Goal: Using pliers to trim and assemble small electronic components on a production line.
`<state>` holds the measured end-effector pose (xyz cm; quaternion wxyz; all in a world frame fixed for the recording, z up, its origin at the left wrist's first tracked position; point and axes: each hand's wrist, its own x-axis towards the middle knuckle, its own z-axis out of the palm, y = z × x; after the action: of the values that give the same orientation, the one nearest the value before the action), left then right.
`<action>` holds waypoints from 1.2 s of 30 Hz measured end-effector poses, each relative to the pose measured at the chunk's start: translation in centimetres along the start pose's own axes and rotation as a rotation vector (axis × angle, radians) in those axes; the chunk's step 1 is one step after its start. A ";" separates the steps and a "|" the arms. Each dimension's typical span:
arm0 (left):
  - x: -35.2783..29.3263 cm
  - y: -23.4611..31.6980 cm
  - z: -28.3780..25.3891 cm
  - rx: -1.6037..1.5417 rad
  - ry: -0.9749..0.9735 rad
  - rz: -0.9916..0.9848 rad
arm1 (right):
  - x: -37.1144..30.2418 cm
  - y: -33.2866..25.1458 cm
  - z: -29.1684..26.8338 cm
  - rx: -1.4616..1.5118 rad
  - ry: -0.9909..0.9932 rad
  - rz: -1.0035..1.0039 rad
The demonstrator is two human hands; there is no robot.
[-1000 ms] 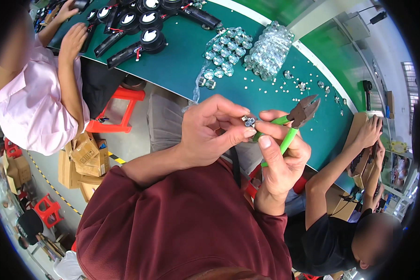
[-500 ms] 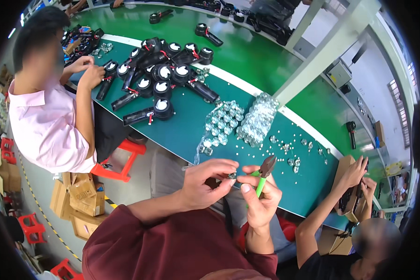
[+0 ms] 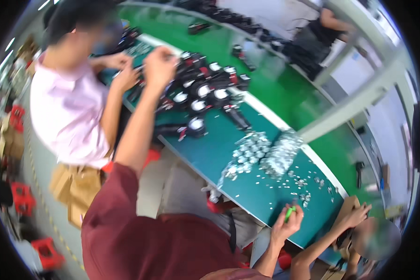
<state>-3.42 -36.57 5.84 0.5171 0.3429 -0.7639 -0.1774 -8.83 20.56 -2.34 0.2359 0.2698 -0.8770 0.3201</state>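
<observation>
My left hand (image 3: 159, 69) is stretched far out over the left part of the table, above the heap of black handheld devices (image 3: 201, 91) with white round faces. Its fingers are curled together and blurred; what they hold, if anything, I cannot make out. My right hand (image 3: 287, 225) rests low at the table's near edge, closed around green-handled cutting pliers (image 3: 290, 212). The jaws of the pliers are smeared. Beyond that hand, small clear pieces (image 3: 305, 198) and white bits lie scattered. Farther in are a spread of clear round parts (image 3: 249, 149) and a stacked bundle (image 3: 283, 153) of them.
A co-worker in a pink shirt (image 3: 67, 109) sits at the left, hands at the heap. Another person's hands (image 3: 354, 215) are by a cardboard box (image 3: 346, 212) at the right. A pale post (image 3: 350, 114) rises behind the green table (image 3: 210, 158). Cartons (image 3: 81, 191) stand on the floor.
My left hand has left the right hand and swung far up and left to the device heap. My right hand has moved down and right with the pliers. The view has shifted and blurred.
</observation>
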 end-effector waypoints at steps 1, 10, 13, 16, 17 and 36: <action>2.1 -2.2 0.0 0.158 -0.073 -0.038 | 0.0 -0.1 0.7 -0.042 -0.020 -0.028; 11.3 -17.2 6.3 0.699 -0.447 -0.114 | -0.4 -0.7 0.0 -0.116 -0.095 -0.129; 13.7 -23.8 7.8 0.863 -0.593 -0.088 | 0.4 -1.0 0.1 -0.122 -0.093 -0.156; 14.4 -26.0 10.5 0.852 -0.575 -0.108 | 0.3 -1.0 0.4 -0.158 -0.092 -0.119; 14.7 -26.7 11.1 0.855 -0.558 -0.136 | 0.3 -1.1 0.4 -0.172 -0.096 -0.120; -1.4 8.0 0.9 -0.242 -0.705 0.243 | 0.1 -0.6 0.5 -0.130 -0.133 -0.168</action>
<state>-6.59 -30.05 9.51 0.2767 0.1043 -0.9033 -0.3107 -8.64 19.81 -2.37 0.2203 0.3469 -0.8840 0.2230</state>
